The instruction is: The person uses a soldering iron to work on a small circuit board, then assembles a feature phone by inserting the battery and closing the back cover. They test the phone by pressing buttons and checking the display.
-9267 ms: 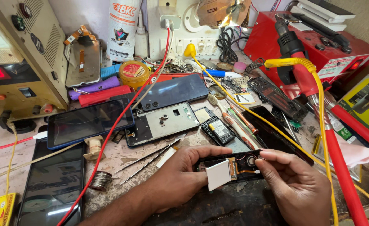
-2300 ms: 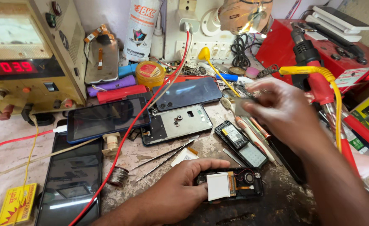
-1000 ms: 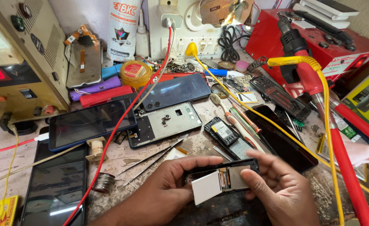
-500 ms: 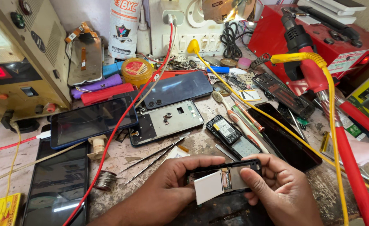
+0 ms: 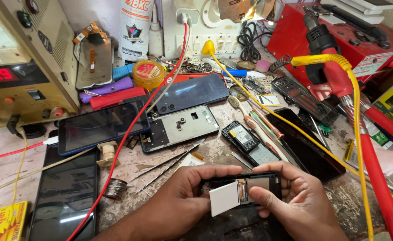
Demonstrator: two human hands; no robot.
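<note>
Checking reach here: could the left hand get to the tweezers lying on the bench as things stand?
Probably yes, once freed: the tweezers lie uncovered just beyond the left hand, but that hand now grips the small phone.

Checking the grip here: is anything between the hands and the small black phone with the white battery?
Nothing visible. The left hand grips the small black phone at its left end and the right hand at its right, thumb beside the white battery. The tweezers lie clear behind on the bench.
</note>
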